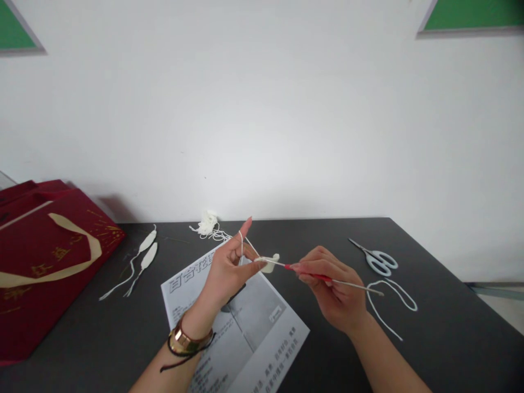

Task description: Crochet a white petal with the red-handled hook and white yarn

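Between thumb and fingers, my left hand [229,267] pinches a small white crochet piece [268,266]. White yarn loops around its raised index finger and runs down to the piece. My right hand [338,286] is closed on a crochet hook [322,277] with a red grip and a metal shaft. The hook's tip reaches into the stitches beside my left fingertips; the exact loop is too small to make out. Below my left hand lies a printed sheet [254,333] with a picture and text, partly covered by the hand and wrist.
Two white leaf-shaped crochet pieces [148,255] with yarn tails lie at the left, beside a dark red gift bag [53,256]. A heap of white yarn [208,222] sits by the wall. Scissors [376,261] and a loose yarn strand [395,284] are at the right of the black table [434,333].
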{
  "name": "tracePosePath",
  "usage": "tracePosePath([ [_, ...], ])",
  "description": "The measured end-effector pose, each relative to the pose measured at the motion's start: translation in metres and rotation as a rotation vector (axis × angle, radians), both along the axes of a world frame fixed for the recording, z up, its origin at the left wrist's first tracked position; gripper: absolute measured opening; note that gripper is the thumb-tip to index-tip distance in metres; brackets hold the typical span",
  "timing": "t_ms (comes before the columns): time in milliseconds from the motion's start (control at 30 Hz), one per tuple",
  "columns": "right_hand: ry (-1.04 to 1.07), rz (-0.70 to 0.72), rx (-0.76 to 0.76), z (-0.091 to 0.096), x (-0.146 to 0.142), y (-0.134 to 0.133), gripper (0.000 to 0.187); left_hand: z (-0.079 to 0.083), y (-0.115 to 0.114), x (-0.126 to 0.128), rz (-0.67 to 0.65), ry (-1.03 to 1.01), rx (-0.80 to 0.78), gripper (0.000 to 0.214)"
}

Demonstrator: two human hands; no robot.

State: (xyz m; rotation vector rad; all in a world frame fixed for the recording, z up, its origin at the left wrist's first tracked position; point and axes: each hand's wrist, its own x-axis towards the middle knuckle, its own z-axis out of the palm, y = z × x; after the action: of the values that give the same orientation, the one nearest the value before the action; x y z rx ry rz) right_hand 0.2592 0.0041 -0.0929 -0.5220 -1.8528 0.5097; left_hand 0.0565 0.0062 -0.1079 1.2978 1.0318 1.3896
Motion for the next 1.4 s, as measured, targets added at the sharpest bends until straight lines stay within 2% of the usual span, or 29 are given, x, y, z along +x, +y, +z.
tracePosePath([
  [333,0.138,0.154,-0.333,-0.005,0.013,0.005,0.011,0.005,-0.002,-0.012,-0.315,-0.021,-0.187,0.085],
  [500,0.315,0.222,-0.525,-0.009,0.010,0.010,0.009,0.004,-0.001,-0.012,-0.357,-0.044,-0.229,0.085],
  [633,0.553,0.229,-0.825,-0.014,0.000,0.017,0.016,-0.001,-0.002,-0.005,-0.240,0.002,-0.102,0.072],
  [800,0.827,0.265,-1.216,-0.024,-0.014,0.022,0.015,-0.010,-0.005,0.009,0.069,0.030,0.176,0.054],
  [933,0.908,0.293,-1.395,-0.028,-0.021,0.019,0.015,-0.017,-0.005,0.017,0.266,0.144,0.310,0.022],
  [1033,0.903,0.281,-1.387,-0.028,-0.024,0.016,0.017,-0.020,-0.003,0.017,0.299,0.244,0.401,0.012],
  [1167,0.838,0.221,-1.249,-0.027,-0.026,0.013,0.018,-0.023,-0.002,0.015,0.271,0.293,0.400,0.012],
  [1300,0.745,0.114,-1.059,-0.025,-0.027,0.008,0.018,-0.021,-0.004,0.018,0.241,0.235,0.293,0.019],
  [1400,0.581,-0.026,-0.794,-0.026,-0.029,0.001,0.012,-0.017,-0.007,0.025,0.244,0.034,0.120,0.040],
])
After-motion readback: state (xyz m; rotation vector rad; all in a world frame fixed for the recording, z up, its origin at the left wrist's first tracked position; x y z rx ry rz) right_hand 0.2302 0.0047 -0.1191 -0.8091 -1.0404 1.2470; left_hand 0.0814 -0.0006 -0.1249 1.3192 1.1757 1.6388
